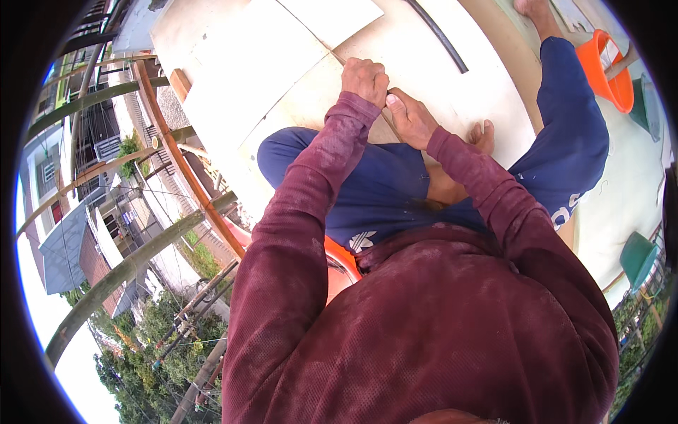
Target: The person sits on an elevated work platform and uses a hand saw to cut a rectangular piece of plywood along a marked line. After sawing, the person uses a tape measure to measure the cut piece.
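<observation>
My left hand (365,80) is closed in a fist above the pale tiled surface, its knuckles facing up. Just right of it and slightly nearer, my right hand (412,121) is also closed, its thumb pressed over the curled fingers. The two hands almost touch. A small dark bit of something shows between them, but my fingers cover most of it, so its kind cannot be made out. Beneath both hands run thin joint lines between large pale tiles (296,99). A bright white tile (346,20) lies just beyond my left hand.
A black hose piece (439,37) lies beyond my hands. My bare foot (483,136) rests close by on the right. An orange bucket (600,88) and a green bucket (638,258) stand at right. Along the left edge are a wooden beam (173,152) and bamboo poles (134,265), with a drop beyond.
</observation>
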The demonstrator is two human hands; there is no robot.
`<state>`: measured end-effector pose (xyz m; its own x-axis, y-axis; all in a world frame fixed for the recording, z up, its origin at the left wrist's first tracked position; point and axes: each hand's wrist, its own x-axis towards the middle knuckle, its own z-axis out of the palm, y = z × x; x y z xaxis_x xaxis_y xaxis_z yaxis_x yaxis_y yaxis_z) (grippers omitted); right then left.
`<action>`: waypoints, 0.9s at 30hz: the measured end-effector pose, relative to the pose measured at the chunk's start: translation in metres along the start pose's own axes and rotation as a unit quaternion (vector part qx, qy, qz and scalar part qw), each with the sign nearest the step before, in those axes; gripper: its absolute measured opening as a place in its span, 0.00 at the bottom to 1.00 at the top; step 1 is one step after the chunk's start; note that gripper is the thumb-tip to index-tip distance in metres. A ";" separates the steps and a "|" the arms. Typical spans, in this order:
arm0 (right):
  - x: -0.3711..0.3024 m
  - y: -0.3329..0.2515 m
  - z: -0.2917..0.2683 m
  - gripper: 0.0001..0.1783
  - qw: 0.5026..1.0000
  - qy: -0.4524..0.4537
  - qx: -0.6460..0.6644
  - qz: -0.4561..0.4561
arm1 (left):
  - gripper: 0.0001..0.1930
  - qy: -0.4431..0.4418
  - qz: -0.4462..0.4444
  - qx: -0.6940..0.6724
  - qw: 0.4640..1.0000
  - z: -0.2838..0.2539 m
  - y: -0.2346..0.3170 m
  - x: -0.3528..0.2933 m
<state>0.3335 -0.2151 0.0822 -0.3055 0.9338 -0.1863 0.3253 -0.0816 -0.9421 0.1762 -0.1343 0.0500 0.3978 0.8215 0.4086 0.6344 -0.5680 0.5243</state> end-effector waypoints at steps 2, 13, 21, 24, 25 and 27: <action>-0.002 -0.006 -0.016 0.22 0.999 -0.034 -0.019 0.028 | 0.09 -0.020 -0.019 -0.019 0.999 0.004 0.009 -0.010; -0.002 -0.001 -0.015 0.24 1.000 -0.007 0.004 0.012 | 0.07 -0.021 -0.027 0.014 0.999 0.004 0.013 -0.001; -0.077 -0.021 -0.021 0.22 0.998 -0.007 -0.061 -0.034 | 0.07 -0.012 -0.143 -0.050 0.988 -0.018 0.103 -0.042; 0.001 0.002 -0.018 0.23 1.000 0.004 0.004 0.010 | 0.09 -0.008 -0.102 0.020 0.995 0.001 0.028 0.005; -0.004 0.000 -0.018 0.22 1.000 0.000 0.008 0.013 | 0.09 -0.001 -0.065 0.023 0.998 0.002 0.027 -0.001; -0.022 -0.010 -0.023 0.22 1.000 -0.010 0.003 0.016 | 0.10 0.024 0.010 0.021 0.999 0.004 0.034 -0.011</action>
<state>0.3574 -0.2270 0.1021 -0.3137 0.9234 -0.2212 0.3302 -0.1123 -0.9372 0.1959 -0.1627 0.0599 0.3791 0.8056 0.4553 0.6546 -0.5812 0.4834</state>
